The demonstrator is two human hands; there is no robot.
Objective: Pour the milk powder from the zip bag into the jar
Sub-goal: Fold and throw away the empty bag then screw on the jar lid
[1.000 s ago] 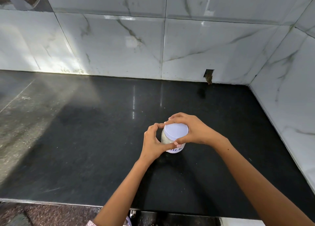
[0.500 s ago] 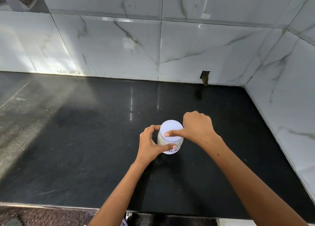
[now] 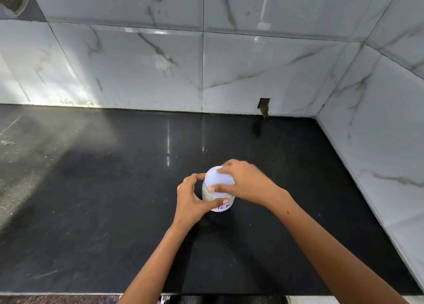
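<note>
On the black counter point(image 3: 114, 212), near its front edge and a little right of centre, the jar point(image 3: 218, 200) stands upright with pale powder showing through its side. My left hand point(image 3: 190, 199) is wrapped around the jar's body, thumb across the front just above the handwritten label point(image 3: 223, 207). My right hand point(image 3: 243, 181) grips the white lid point(image 3: 219, 182) from above, fingertips curled over its rim. The lid looks slightly tilted — if I twist it on crooked, it could cross-thread or pop off, and a slack left grip would let the jar skid on this glossy stone.

There is only 1 view. My right hand is motion-blurred, so exact finger contact is hard to read. The label is partly covered, and the zip bag is nowhere in sight — whether any powder remains to pour, I cannot tell.
</note>
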